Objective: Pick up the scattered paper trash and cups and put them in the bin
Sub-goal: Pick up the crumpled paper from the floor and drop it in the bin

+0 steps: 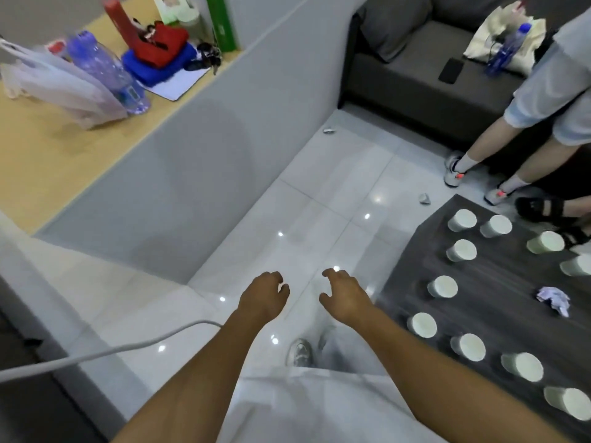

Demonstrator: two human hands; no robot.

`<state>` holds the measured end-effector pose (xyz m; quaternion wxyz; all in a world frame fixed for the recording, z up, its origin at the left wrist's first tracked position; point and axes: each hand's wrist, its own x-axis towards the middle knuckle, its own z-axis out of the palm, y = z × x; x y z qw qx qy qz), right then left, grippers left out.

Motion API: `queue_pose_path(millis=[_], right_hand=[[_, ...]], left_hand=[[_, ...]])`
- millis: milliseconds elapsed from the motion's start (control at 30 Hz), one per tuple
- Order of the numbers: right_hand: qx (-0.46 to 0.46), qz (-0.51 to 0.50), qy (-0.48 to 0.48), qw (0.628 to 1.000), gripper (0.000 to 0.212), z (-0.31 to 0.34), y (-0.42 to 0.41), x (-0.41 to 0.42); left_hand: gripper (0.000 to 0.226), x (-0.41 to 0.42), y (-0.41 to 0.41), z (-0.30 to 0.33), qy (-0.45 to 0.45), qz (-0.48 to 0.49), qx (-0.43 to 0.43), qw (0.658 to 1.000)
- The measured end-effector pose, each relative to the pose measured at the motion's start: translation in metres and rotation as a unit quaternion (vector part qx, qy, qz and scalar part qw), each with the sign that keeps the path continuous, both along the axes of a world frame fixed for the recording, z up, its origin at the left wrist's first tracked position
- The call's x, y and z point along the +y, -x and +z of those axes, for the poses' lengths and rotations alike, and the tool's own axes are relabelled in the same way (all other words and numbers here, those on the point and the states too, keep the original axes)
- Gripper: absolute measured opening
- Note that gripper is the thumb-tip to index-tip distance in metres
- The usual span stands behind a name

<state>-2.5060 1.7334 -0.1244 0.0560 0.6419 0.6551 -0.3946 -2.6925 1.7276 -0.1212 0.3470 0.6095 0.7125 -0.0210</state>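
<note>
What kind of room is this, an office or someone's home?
Probably an office lounge or break area, though I can't be sure: a dark grey fabric sofa, a pale grey partition wall beside a light wooden desk, and glossy white floor tiles.

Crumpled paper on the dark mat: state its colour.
Pale lilac-white crumpled paper, seen in the head view.
</note>
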Motion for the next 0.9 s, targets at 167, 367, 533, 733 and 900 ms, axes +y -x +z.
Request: queue_pose_path(millis=[167,367,533,733,900], right_hand=[[0.007,-0.022,0.023,0.999,0.054,-0.012,-0.016,0.093],[-0.002,-0.038,0.018,0.999,0.053,-0.026,-0.043,0.238],[0.004,-0.05,0.019,0.999,0.053,-0.024,-0.066,0.353],[0.003,-0.069,0.03,0.997,0.051,-0.027,-0.083,0.463],[0.005,-0.1,0.038,0.994,0.053,-0.039,-0.091,0.555]], left_hand=[[0.037,0.104,-0.009,-0.01,0.016,-0.021,-0.008,1.0],[0.038,0.252,-0.036,-0.02,0.028,-0.027,-0.011,0.999],[0.038,0.369,-0.062,-0.018,0.032,-0.026,-0.014,0.999],[0.036,0.483,-0.08,-0.021,0.051,-0.031,-0.016,0.998],[0.033,0.579,-0.085,-0.038,0.06,-0.062,-0.009,0.996]])
